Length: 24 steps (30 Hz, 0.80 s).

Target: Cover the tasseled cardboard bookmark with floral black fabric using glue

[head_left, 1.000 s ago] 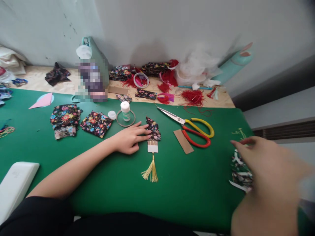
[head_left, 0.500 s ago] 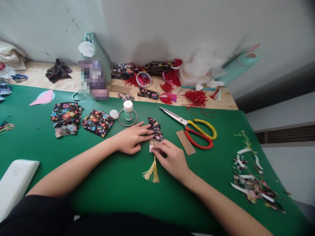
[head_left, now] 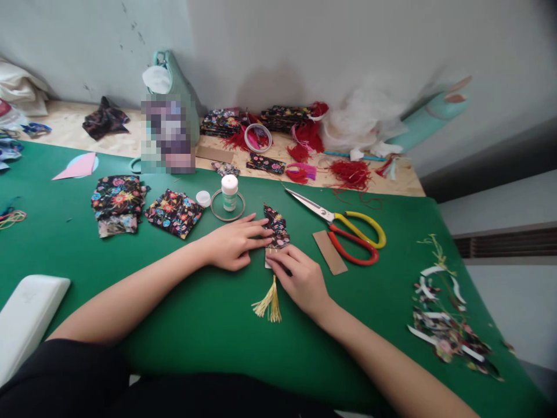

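Note:
My left hand (head_left: 235,242) lies with its fingers stretched out, the fingertips resting on the left edge of a black floral fabric strip (head_left: 277,225). That strip lies flat, pointed at its far end and pale at its near end. At the pale end, the thumb and forefinger of my right hand (head_left: 303,280) are pinched together. Below this end a yellow tassel (head_left: 270,302) is spread on the green table. Part of the pale end is hidden under my right fingers.
Scissors (head_left: 335,220) with red and yellow handles lie to the right, beside a brown card (head_left: 331,253). A white bottle (head_left: 229,194) stands within a ring, near folded floral fabric pieces (head_left: 174,213). Scraps (head_left: 448,331) lie far right; a white case (head_left: 32,313) sits left.
My right fingertips have shifted slightly up along the pale end. My left hand stays on the strip. The camera view has moved a little.

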{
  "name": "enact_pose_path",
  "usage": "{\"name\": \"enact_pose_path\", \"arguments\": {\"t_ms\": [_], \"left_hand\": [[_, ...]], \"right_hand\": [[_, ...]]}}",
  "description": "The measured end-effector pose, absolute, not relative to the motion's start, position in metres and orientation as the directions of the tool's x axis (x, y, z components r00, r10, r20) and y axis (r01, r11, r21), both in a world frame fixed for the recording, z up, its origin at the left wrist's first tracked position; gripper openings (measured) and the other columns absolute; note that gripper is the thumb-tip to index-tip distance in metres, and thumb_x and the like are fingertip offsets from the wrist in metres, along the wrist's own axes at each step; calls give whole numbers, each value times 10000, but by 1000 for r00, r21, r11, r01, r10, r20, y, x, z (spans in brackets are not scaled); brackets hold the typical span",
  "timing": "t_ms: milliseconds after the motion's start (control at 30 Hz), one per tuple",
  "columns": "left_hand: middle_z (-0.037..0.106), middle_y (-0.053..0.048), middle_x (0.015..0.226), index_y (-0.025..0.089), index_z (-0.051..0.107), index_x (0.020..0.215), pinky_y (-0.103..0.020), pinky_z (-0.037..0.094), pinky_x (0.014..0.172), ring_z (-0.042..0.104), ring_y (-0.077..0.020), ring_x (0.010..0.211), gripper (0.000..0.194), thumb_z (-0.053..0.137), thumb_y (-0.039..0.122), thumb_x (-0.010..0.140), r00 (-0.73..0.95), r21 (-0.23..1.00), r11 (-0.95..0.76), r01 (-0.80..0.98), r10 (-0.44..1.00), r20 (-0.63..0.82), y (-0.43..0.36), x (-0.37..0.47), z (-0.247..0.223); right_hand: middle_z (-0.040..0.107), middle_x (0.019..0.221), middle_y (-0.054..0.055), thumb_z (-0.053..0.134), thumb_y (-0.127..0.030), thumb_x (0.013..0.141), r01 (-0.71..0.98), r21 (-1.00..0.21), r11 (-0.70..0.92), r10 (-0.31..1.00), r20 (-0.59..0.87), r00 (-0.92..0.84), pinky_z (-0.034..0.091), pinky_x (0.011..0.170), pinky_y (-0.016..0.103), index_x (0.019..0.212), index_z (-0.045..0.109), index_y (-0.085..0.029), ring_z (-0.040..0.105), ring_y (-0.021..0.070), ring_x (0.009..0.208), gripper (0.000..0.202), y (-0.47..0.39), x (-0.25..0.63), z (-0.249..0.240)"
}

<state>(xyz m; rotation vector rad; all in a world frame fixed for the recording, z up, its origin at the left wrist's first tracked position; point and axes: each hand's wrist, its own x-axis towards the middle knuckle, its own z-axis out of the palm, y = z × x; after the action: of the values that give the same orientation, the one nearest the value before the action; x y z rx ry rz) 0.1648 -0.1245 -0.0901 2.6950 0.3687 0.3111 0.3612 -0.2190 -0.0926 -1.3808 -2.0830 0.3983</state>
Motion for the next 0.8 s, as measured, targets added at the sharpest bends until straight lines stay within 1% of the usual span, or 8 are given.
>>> {"name": "enact_pose_path", "arguments": {"t_ms": [133,233,500,667,800], "left_hand": [[498,-145,1322,120,492,1273,-537,200,1114,313,-300,1340,566,475,124,708,940,416,-885,209,298,164,-125,165,-89],[499,-150,1318,105,493,1273,-532,200,1116,312,-301,1339,556,469,128,717,940,418,-884,210,300,162,-125,165,-89],[491,-152,1324,119,474,1294,-527,197,1116,298,-295,1347,578,474,125,716,942,432,-877,210,300,151,-125,165,-89],[489,-150,1326,121,476,1293,-527,191,1119,298,-295,1347,585,478,118,708,941,436,-875,211,303,153,-125,165,-89],[486,-152,1329,133,472,1297,-542,189,1114,295,-299,1348,608,490,105,691,941,436,-874,212,303,151,-125,164,-89]], "right_hand": [[597,786,51,493,-185,886,730,-547,410,910,301,-285,496,660,262,911,630,-174,588,152,705,140,-218,359,-92],[579,782,54,483,-174,888,720,-558,413,910,292,-296,495,661,268,879,612,-167,577,159,711,130,-215,358,-91],[565,798,55,458,-134,884,710,-556,433,901,264,-344,493,681,266,834,560,-178,574,169,755,123,-210,359,-88],[556,781,54,431,-145,894,722,-527,448,894,275,-354,491,680,280,808,551,-181,555,171,731,152,-212,358,-91],[569,795,52,451,-170,895,693,-569,442,896,308,-319,492,680,276,856,574,-181,566,162,727,129,-215,359,-92]]}}
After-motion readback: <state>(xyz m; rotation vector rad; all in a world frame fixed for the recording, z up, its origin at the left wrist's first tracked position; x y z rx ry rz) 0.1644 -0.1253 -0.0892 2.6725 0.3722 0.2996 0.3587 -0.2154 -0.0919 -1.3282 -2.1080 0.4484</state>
